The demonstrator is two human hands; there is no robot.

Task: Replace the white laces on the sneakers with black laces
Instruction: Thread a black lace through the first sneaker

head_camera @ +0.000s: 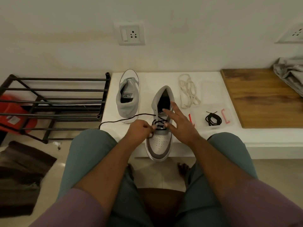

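Black lace (159, 122) is seen crossed through the lower eyelets of the near sneaker (161, 128), which stands on the white worktop (211, 135) with its toe over the front edge. One strand is pinched by the curled fingers (151, 127) of the left hand (139, 130), its free end trailing left. The right hand (178, 122) is laid on the sneaker's tongue, fingers spread apart. White laces (188, 90) lie behind, beside a 2nd sneaker (129, 94).
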